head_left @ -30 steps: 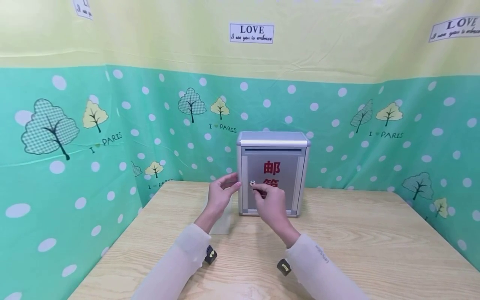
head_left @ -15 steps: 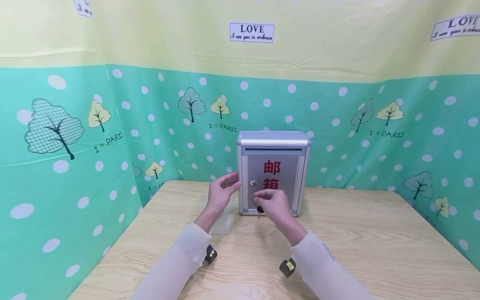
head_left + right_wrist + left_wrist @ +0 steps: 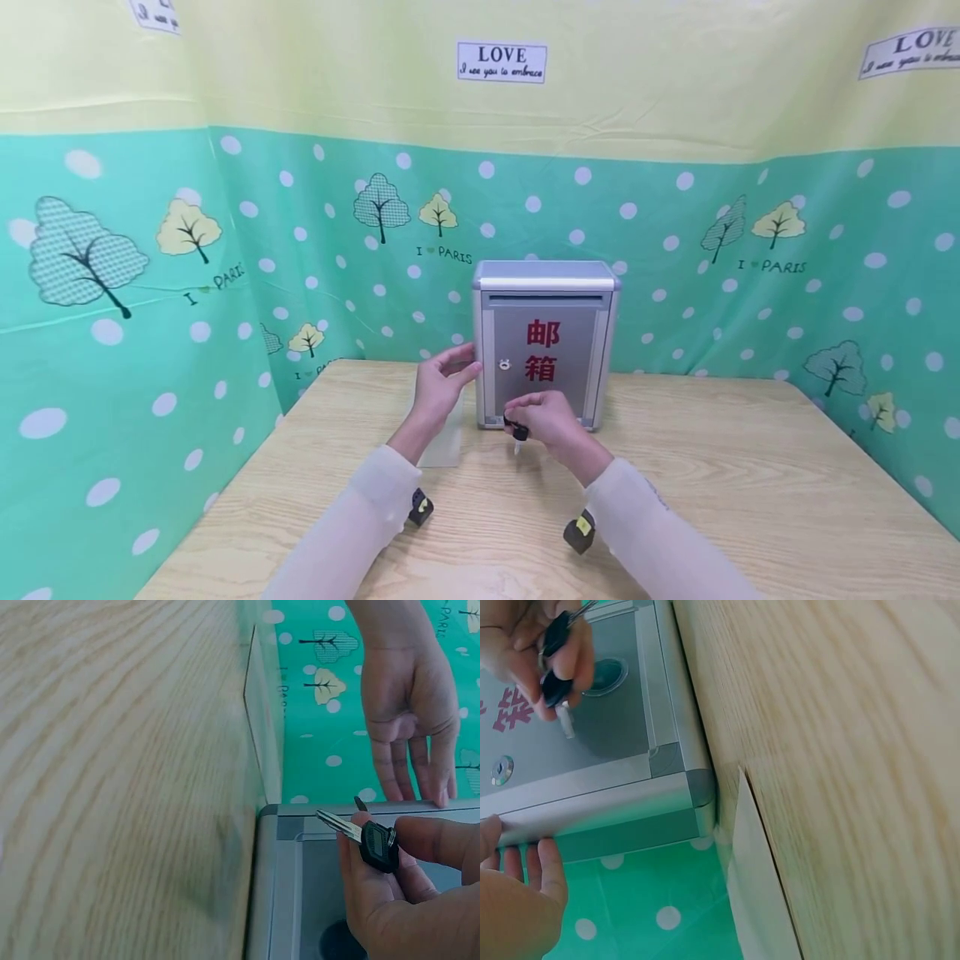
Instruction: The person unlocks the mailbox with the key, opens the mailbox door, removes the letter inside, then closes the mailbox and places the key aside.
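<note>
A silver-grey mailbox (image 3: 546, 275) with red characters on its door stands upright on the table. My left hand (image 3: 437, 387) rests against its left side; in the left wrist view the fingers lie fairly straight along the side and the thumb touches the front edge. Low before the door, my right hand (image 3: 551, 425) pinches a pair of keys (image 3: 379, 847) with black heads on a small ring. Their metal blades stick out from the fingers. The door's round lock (image 3: 505, 364), to the upper left of the right hand, has no key in it.
A pale flat sheet, perhaps an envelope (image 3: 442, 446), lies on the wooden table (image 3: 720, 475) left of the mailbox, partly behind the left arm. A green and yellow patterned curtain (image 3: 652, 200) hangs close behind the table and along its sides.
My right hand has drawn back from the lock and moved down, and the keys have come out with it. The left hand stays at the mailbox's side.
</note>
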### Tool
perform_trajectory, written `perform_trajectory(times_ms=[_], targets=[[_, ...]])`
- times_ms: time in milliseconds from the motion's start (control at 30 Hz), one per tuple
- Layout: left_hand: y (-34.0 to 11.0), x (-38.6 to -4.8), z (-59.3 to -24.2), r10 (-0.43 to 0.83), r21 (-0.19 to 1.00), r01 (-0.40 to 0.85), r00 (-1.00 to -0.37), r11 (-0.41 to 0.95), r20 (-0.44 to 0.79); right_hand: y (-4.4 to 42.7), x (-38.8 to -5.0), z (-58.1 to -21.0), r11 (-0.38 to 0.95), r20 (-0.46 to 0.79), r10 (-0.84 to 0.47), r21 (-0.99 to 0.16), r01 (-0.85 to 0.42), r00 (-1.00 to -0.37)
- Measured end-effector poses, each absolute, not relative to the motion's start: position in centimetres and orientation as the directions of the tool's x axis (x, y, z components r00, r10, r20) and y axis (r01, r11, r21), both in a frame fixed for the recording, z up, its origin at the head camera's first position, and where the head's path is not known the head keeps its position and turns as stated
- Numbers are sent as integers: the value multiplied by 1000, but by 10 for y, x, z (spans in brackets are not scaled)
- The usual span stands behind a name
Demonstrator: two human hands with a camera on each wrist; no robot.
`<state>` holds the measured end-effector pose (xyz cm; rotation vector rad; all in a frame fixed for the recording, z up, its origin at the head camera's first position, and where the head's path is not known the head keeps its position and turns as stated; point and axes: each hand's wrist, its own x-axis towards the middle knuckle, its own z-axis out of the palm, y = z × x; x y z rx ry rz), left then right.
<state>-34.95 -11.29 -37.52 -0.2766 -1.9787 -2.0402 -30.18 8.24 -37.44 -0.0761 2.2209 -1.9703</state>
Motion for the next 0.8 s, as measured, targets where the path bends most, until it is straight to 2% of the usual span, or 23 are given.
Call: perform_trajectory(times_ms=[267, 433, 800], targets=[[-113, -348, -374, -58, 943, 330, -943, -40, 328, 82, -304, -384, 74, -146, -207, -988, 133, -967], [-109, -330, -358, -59, 942, 333, -942, -34, 331, 80, -308, -391, 52, -174, -199, -985, 167, -964], [-108, -323, -352, -58, 948, 319, -946, -18, 318, 81, -308, -398, 193, -210, -152, -965, 179, -966]])
